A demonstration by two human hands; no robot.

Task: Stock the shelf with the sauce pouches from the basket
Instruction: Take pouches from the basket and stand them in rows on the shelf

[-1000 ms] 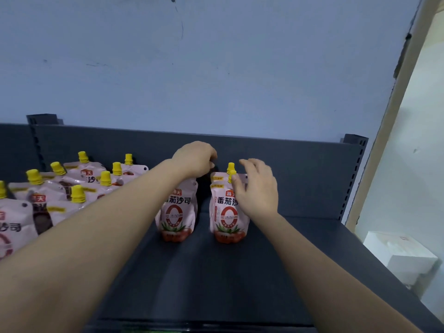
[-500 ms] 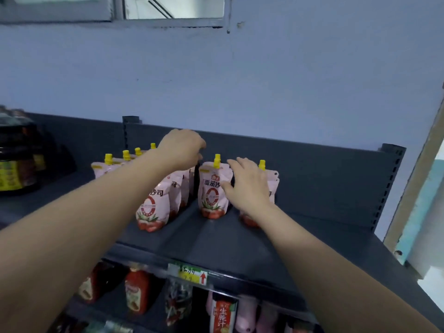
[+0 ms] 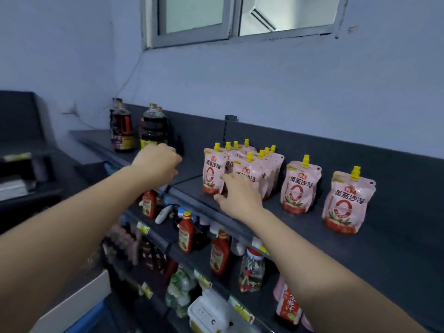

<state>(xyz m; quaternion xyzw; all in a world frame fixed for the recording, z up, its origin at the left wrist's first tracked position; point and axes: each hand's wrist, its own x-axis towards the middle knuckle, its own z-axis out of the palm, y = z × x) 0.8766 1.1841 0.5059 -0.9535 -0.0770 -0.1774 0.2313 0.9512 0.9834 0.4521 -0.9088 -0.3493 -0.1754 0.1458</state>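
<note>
A tight cluster of pink, yellow-capped sauce pouches [image 3: 212, 170] stands upright on the dark grey metal top shelf [image 3: 389, 255], close to its front edge. The right hand [image 3: 239, 197] rests against the front pouches, fingers straight and spread. To the right, a second pouch [image 3: 300, 187] and a third pouch [image 3: 346, 203] stand apart, with bare shelf around them. The left hand [image 3: 156, 164] hovers curled, with nothing seen in it, over the open stretch before the dark glass bottles [image 3: 153, 128].

Pale blue wall [image 3: 312, 87] ahead of me. Grey-framed sliding window [image 3: 230, 32] up high. Dark rack [image 3: 19, 121] far left. Dim light.
</note>
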